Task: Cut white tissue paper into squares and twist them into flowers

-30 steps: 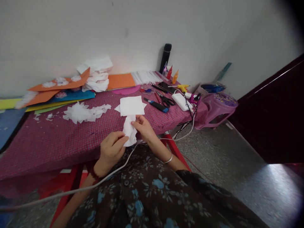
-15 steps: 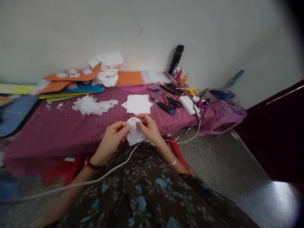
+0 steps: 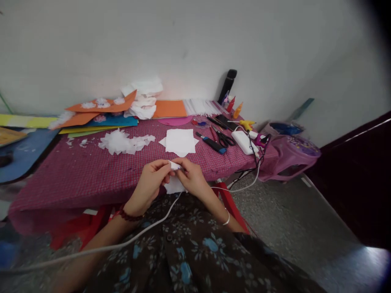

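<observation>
My left hand [image 3: 151,184] and my right hand [image 3: 191,178] meet over the near edge of a table with a pink checked cloth [image 3: 91,171]. Both pinch the same small piece of white tissue paper [image 3: 174,166], whose lower part hangs below the fingers. Just beyond the hands lies a stack of white tissue squares [image 3: 181,141]. A heap of cut white tissue pieces [image 3: 124,142] lies farther left on the cloth.
Scissors [image 3: 224,138], a blue-tipped cutter [image 3: 211,143], a white power bank [image 3: 243,142] with cables, a glue gun [image 3: 247,123] and small bottles lie at the right end. Coloured paper sheets [image 3: 100,118] line the wall. A purple stool [image 3: 290,152] stands on the right.
The hands have drawn closer together and gathered the tissue, which was spread out half a second ago, into a smaller fold between the fingertips. The view has shifted slightly.
</observation>
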### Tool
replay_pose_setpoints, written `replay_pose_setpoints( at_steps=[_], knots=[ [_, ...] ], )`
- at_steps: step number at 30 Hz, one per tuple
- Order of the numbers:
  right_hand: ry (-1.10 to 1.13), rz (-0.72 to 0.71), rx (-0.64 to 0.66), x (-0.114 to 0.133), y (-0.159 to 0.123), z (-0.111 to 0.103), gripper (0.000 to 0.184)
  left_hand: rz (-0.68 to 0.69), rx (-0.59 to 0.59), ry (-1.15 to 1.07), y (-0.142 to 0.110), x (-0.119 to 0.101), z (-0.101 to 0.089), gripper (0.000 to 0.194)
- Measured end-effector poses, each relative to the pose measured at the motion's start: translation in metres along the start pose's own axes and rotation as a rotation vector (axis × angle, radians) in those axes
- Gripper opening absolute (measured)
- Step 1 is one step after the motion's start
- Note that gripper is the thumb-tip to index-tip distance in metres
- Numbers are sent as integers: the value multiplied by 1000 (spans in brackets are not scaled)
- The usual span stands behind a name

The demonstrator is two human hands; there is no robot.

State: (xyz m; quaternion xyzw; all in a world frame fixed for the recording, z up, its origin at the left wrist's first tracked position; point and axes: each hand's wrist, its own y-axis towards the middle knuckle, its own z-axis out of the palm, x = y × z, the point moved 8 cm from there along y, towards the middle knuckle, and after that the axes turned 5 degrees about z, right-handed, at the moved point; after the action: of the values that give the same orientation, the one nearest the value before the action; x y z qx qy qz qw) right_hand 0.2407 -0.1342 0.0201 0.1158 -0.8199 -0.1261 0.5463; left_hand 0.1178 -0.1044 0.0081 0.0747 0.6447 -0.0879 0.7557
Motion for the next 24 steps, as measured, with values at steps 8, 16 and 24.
replay_pose_setpoints(
  at_steps=[8,16,24],
  knots=[
    [473,44,-6,2,6,-25,52,398,81,367,23,-50,37,10],
    [936,318,-371,-59,11,-25,32,799,186,801,27,-44,71,7],
    [1045,434,-485,-86,7,-14,26,209,29,276,33,4,30,18]
  ],
)
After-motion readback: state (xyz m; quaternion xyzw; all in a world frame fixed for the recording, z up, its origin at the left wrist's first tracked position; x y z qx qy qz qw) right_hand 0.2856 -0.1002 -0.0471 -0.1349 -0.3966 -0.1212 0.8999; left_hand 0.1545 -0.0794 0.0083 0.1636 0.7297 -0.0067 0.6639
